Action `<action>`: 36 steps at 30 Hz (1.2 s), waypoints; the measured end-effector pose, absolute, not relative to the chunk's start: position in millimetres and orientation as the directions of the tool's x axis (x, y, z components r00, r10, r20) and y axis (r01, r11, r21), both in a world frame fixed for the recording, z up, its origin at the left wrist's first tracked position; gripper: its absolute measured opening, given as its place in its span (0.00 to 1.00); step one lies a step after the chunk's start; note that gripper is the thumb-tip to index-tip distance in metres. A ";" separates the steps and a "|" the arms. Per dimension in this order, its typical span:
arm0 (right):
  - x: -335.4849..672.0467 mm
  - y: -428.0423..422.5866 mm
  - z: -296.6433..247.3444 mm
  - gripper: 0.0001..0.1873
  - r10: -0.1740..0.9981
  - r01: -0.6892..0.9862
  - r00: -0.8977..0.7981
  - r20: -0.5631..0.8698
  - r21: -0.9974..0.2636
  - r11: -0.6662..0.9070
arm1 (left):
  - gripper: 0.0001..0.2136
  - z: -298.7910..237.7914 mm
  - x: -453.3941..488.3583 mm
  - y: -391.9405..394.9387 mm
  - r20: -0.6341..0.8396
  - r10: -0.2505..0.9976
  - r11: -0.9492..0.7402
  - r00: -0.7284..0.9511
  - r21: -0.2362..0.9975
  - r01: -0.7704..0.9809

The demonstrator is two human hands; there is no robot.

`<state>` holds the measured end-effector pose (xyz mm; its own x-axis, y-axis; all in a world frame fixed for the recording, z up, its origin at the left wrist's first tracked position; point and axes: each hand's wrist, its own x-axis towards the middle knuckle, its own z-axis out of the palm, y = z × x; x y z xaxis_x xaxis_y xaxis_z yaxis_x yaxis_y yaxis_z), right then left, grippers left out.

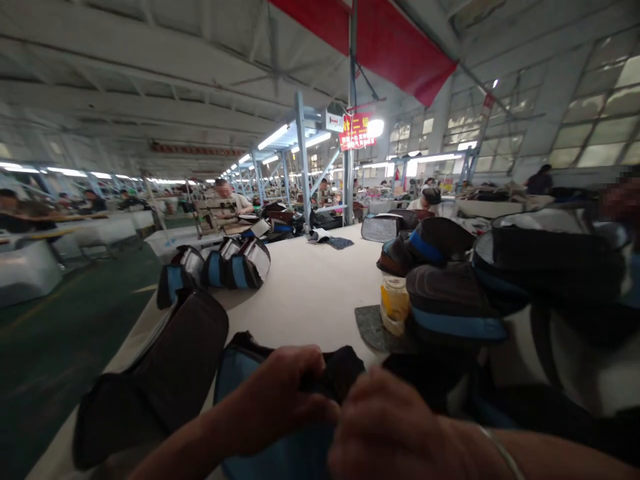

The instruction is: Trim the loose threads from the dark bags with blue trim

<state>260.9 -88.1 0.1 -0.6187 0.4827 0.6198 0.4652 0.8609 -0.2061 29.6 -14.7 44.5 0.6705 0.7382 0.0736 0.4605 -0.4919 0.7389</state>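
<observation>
Both my hands are low in the head view, close together over a blue and black fabric bag piece (pixel 240 373). My left hand (pixel 277 400) is curled with its fingers closed on the black edge of that piece. My right hand (pixel 395 430), a thin bracelet on its wrist, is closed next to it and grips the same black fabric. A dark brown bag part (pixel 165 373) lies just left of my left forearm.
A long white table (pixel 310 287) stretches ahead. A pile of blue, black and white bags (pixel 500 293) fills the right side, with a yellowish jar (pixel 394 303) on a grey pad. Several finished bags (pixel 220 267) sit at the left edge. People work at far tables.
</observation>
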 end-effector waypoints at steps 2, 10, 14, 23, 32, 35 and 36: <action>268.5 -71.6 15.9 0.21 0.525 0.361 -0.410 0.746 -0.396 0.845 | 0.19 49.4 34.2 -21.9 0.002 0.741 -0.418 0.672 0.785 0.458; 260.5 -27.9 33.3 0.20 0.709 -0.215 -0.620 0.337 -0.942 0.259 | 0.19 73.6 35.3 -28.6 -0.124 0.745 -0.199 0.656 0.897 0.395; 269.1 -30.5 27.5 0.20 0.672 -0.139 -0.695 0.256 -0.965 0.224 | 0.20 67.0 32.5 -30.6 -0.197 0.650 -0.118 0.734 0.928 0.354; 274.4 -47.8 27.1 0.16 0.723 -0.137 -0.672 0.161 -0.986 0.092 | 0.17 60.8 43.0 -26.0 -0.246 0.601 -0.044 0.760 0.940 0.339; 269.2 -45.7 14.8 0.11 0.768 -0.247 -0.633 0.094 -0.965 -0.086 | 0.15 63.1 50.8 -30.8 -0.257 0.626 0.018 0.736 0.948 0.316; 268.9 -46.1 11.7 0.12 0.777 -0.259 -0.619 0.117 -0.964 -0.061 | 0.19 58.7 50.9 -27.8 -0.215 0.639 -0.089 0.739 0.933 0.348; 268.9 -46.5 10.8 0.12 0.779 -0.264 -0.618 0.110 -0.962 -0.074 | 0.20 57.3 50.7 -26.6 -0.211 0.633 -0.105 0.744 0.930 0.353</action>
<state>268.9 -46.5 10.8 -0.6179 0.7785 0.1103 -0.2644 -0.0736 -0.9616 50.7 -26.6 57.3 0.7444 0.6334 -0.2114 0.3535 -0.1052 0.9295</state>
